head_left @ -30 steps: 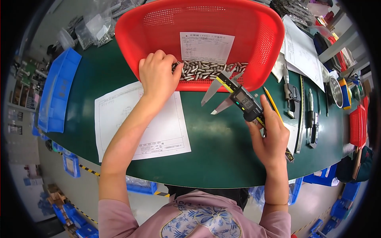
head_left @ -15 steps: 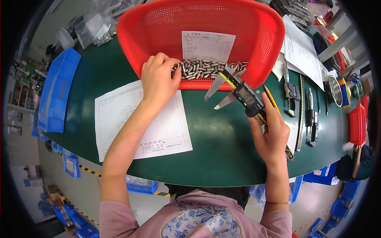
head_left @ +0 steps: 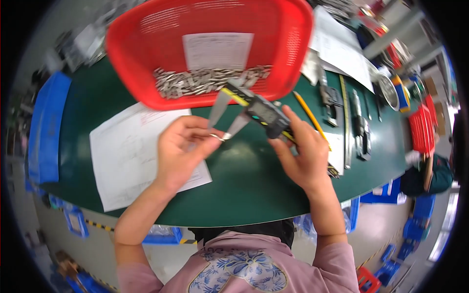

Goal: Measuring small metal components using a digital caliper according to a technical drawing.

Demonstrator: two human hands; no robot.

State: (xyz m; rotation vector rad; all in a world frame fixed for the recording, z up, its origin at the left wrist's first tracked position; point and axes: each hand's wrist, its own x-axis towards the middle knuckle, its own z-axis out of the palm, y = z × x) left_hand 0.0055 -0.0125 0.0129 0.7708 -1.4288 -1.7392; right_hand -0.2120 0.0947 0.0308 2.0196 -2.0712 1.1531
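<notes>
My right hand (head_left: 308, 155) grips a digital caliper (head_left: 266, 114) with a dark body, small display and silver jaws, which are spread apart. Between the thumb and fingers of my left hand (head_left: 177, 152) is a small silver metal pin (head_left: 218, 137), close to the caliper jaw tips. Blur hides whether the jaws touch it. Behind both hands stands a red plastic basket (head_left: 128, 53), tilted toward me. Many similar metal pins (head_left: 195, 82) lie along its bottom, and a printed sheet (head_left: 217, 50) rests against its inner wall.
A paper drawing (head_left: 119, 161) lies on the green table (head_left: 239, 195), partly under my left arm. At left is a blue bin (head_left: 46, 132). A yellow pencil (head_left: 310, 117), a steel rule (head_left: 347, 127) and micrometers (head_left: 360, 127) lie to the right. Another person's arm (head_left: 429, 171) shows at far right.
My left hand has come out of the basket toward me, holding a pin, and is now by the caliper jaws. The whole view has shifted, with the basket now further left.
</notes>
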